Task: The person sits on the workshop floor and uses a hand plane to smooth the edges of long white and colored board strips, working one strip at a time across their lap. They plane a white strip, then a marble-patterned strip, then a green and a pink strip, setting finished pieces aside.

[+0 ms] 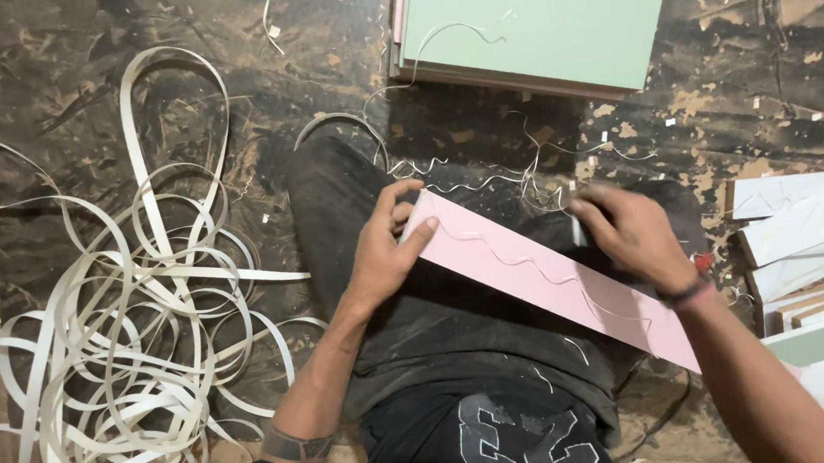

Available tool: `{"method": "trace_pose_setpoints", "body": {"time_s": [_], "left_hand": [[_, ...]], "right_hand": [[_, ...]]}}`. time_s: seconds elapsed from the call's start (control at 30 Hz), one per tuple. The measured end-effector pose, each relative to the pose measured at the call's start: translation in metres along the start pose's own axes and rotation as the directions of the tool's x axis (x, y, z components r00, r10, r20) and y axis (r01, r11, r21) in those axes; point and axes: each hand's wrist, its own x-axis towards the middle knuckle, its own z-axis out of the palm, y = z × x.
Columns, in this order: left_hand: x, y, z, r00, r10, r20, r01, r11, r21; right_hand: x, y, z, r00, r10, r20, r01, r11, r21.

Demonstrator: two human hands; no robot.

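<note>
A long pink panel (527,277) lies slanted across my lap, its left end higher than its right. My left hand (385,252) grips that left end, thumb on top and fingers curled over the edge. My right hand (630,232) hovers over the panel's upper edge, blurred, pinching a small pale blade-like tool (577,225). A thin curly white shaving (517,254) trails along the panel's face. My legs in dark trousers (436,334) are under the panel.
A pile of white edge-band strips (116,322) tangles on the dark floor at left. A stack of pale green panels (533,23) lies ahead. More white and green boards (808,258) are stacked at the right. Thin shavings litter the floor.
</note>
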Motion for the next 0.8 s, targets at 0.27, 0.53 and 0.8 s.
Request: {"method": "trace_pose_setpoints", "body": {"time_s": [0.27, 0.53, 0.8], "left_hand": [[0.0, -0.005, 0.015, 0.998, 0.065, 0.017, -0.063, 0.996, -0.066], [-0.009, 0.001, 0.021, 0.99, 0.137, 0.023, -0.138, 0.99, 0.017], [-0.015, 0.001, 0.02, 0.987, 0.148, 0.057, -0.153, 0.984, 0.092]], "right_hand": [[-0.034, 0.02, -0.001, 0.976, -0.213, -0.048, 0.219, 0.958, 0.188], [0.008, -0.087, 0.011, 0.803, -0.56, -0.202, 0.579, 0.814, 0.048], [0.046, -0.147, -0.007, 0.698, -0.711, -0.085, 0.696, 0.701, -0.155]]}}
